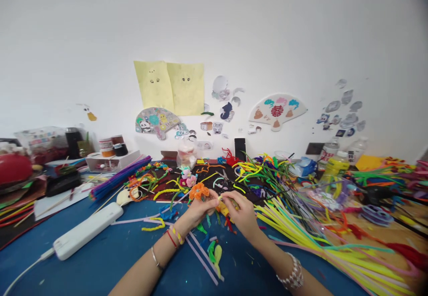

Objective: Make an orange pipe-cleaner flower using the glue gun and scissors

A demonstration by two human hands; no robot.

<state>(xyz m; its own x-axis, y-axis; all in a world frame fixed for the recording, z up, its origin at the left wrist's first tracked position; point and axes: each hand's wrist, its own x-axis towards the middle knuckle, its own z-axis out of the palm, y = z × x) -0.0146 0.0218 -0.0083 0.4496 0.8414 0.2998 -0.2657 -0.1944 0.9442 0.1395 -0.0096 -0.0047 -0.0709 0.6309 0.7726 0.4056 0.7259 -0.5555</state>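
Observation:
My left hand and my right hand meet over the middle of the blue table, fingertips pinched together. Between them shows a small pale yellow bit, too tiny to make out fully. An orange fuzzy flower appears just above my left hand; whether that hand touches it I cannot tell. Beneath my hands lie lilac pipe cleaners, a pale yellow-green leaf-like piece and a green twisted piece. Yellow fuzzy material is partly hidden behind my right fingers.
Yellow and pink pipe cleaners fan out on the right. A white power strip with its cable lies at left, near a purple-blue bundle. Scissors, a dark phone and bottles are towards the wall.

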